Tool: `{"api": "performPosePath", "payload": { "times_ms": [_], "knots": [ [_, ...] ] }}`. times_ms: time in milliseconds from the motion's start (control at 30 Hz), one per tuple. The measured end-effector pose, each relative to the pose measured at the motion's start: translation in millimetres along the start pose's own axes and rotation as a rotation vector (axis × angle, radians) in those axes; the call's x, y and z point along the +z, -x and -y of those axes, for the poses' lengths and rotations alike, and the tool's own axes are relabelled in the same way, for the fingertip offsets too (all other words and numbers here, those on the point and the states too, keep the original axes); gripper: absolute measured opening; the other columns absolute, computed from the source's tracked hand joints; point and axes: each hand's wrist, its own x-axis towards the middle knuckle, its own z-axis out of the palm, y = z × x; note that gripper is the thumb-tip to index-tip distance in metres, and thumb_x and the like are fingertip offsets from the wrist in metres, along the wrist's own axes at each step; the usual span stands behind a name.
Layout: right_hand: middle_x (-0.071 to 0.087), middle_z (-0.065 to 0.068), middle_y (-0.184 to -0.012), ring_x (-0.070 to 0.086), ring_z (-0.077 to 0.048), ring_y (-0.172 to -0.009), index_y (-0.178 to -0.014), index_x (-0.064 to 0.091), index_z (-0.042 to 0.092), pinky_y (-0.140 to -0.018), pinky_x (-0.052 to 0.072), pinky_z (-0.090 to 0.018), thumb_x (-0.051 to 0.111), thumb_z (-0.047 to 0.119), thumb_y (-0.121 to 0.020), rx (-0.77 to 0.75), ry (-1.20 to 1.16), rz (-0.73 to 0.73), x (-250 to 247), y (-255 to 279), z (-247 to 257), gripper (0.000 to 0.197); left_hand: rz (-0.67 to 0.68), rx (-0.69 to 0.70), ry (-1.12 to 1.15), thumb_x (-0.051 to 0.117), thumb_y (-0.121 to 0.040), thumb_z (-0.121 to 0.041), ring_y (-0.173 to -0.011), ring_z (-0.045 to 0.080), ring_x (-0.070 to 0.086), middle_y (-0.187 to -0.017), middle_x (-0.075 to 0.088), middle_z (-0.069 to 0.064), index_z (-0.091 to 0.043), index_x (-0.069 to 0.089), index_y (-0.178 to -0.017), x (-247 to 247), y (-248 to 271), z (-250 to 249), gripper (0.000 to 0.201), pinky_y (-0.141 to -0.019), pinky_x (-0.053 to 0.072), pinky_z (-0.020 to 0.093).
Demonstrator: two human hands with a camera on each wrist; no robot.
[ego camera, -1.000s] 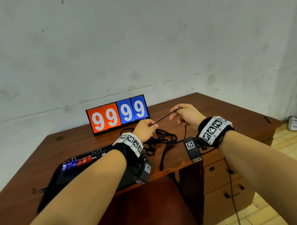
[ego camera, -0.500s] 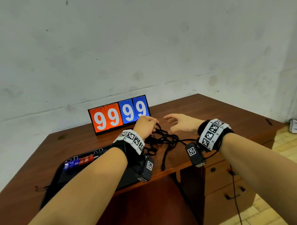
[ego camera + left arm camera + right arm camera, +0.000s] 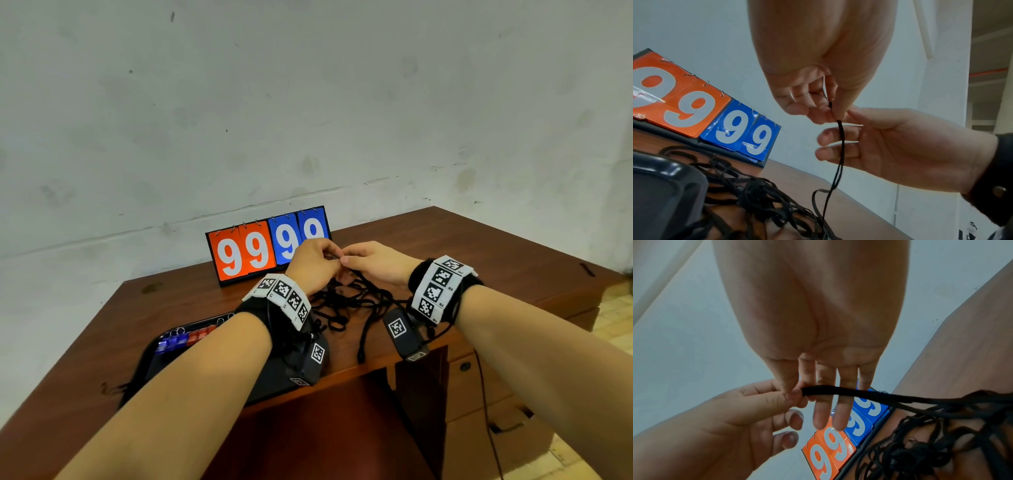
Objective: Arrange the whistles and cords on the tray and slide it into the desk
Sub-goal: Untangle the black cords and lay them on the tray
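Observation:
A tangle of black cords (image 3: 346, 301) lies on the desk between my wrists, right of the black tray (image 3: 150, 354). Blue whistles (image 3: 171, 342) and red whistles (image 3: 202, 334) sit in a row along the tray's far side; my left forearm hides most of the tray. My left hand (image 3: 334, 257) and right hand (image 3: 346, 259) meet fingertip to fingertip above the tangle. In the left wrist view my left hand (image 3: 835, 112) pinches one black cord (image 3: 840, 146) that hangs down to the pile. In the right wrist view my right hand (image 3: 797, 388) pinches the same cord (image 3: 859, 392) at the same spot, other fingers straight.
An orange and blue flip scoreboard (image 3: 246, 253) reading 99 99 stands just behind my hands, near the wall. The wooden desk (image 3: 479, 246) stretches off to the right. Drawers (image 3: 496, 394) are under its right side. One cord end (image 3: 361, 356) reaches the front edge.
A second ago my hands held a cord stretched between them. The right hand then let go and opened. Now both hands have come together and pinch a cord above the tangle.

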Motion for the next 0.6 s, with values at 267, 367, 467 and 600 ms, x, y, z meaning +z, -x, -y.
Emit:
{"api": "performPosePath", "payload": {
  "times_ms": [267, 367, 467, 600],
  "knots": [
    [0.051, -0.004, -0.061, 0.045, -0.017, -0.047, -0.095, 0.07, 0.01, -0.047, 0.043, -0.026, 0.059, 0.025, -0.096, 0.012, 0.133, -0.06, 25.5, -5.2, 19.4, 0.018, -0.159, -0.071, 0.099, 0.068, -0.086, -0.009, -0.065, 0.014, 0.064, -0.077, 0.067, 0.001, -0.013, 0.069, -0.086, -32.9, 18.1, 16.9, 0.005, -0.059, 0.054, 0.026],
    [0.048, 0.0, -0.058, 0.04, -0.012, -0.046, -0.084, 0.07, 0.018, -0.042, 0.037, -0.021, 0.059, 0.026, -0.096, 0.002, 0.228, -0.075, 33.5, -5.3, 29.1, 0.018, -0.244, -0.141, 0.174, 0.066, -0.087, -0.006, -0.059, 0.015, 0.062, -0.081, 0.068, 0.005, -0.014, 0.067, -0.084, -49.6, 26.4, 28.7, 0.008, -0.056, 0.057, 0.031],
    [0.048, 0.001, -0.056, 0.036, -0.01, -0.044, -0.091, 0.072, 0.013, -0.04, 0.032, -0.02, 0.059, 0.026, -0.096, 0.018, 0.24, -0.083, 38.7, -4.3, 37.0, 0.019, -0.329, -0.2, 0.21, 0.066, -0.088, -0.004, -0.057, 0.013, 0.061, -0.088, 0.07, 0.007, -0.011, 0.068, -0.088, -69.5, 33.3, 44.9, 0.008, -0.054, 0.051, 0.022],
    [0.05, 0.003, -0.055, 0.038, -0.005, -0.041, -0.094, 0.073, 0.005, -0.04, 0.033, -0.014, 0.061, 0.024, -0.096, 0.015, 0.277, -0.134, 48.6, -3.1, 44.6, 0.023, -0.394, -0.257, 0.218, 0.067, -0.087, -0.005, -0.058, 0.012, 0.061, -0.09, 0.069, 0.003, -0.01, 0.069, -0.088, -96.7, 47.5, 66.1, 0.006, -0.049, 0.045, 0.015]
  ]
}}
